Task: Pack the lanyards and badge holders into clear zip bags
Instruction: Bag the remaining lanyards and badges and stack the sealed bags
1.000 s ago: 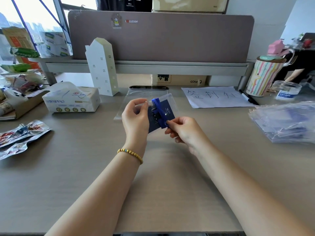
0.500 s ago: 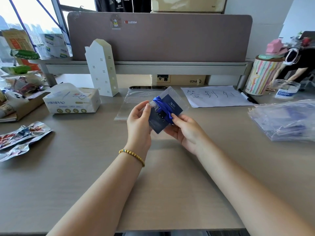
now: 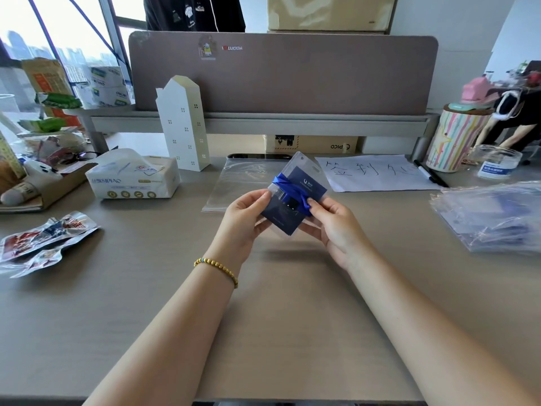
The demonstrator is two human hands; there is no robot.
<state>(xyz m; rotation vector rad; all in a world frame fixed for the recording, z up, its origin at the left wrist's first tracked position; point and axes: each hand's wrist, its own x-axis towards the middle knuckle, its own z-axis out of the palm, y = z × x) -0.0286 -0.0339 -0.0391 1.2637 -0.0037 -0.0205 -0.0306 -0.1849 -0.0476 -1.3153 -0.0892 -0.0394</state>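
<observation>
Two hands meet just above the middle of the frame, and between them the badge holder [image 3: 295, 200] now sits tilted, its punched top edge pointing toward the upper right, where a second ago it was held squarer and closer to the left palm. The blue lanyard [image 3: 289, 189] is wrapped across its upper half, and its loose end has slid down to the right side, where the right hand [image 3: 336, 227] pins it. That shift suggests the bundle is being tidied and turned so it can slide into a bag; it is not yet packed. The left hand [image 3: 246, 218] has its fingers curled narrowly around the holder's left edge, thumb on the front. The right hand is also curled, pinching the lanyard end and the holder's lower right corner between thumb and fingers. An empty zip bag [image 3: 234, 183] lies flat on the desk [image 3: 146, 288] just behind the hands, near the centre of the frame, apart from them. At the right edge a pile of filled bags [image 3: 491, 218] rests on the desk, so I judge this to be one bundle of several.
</observation>
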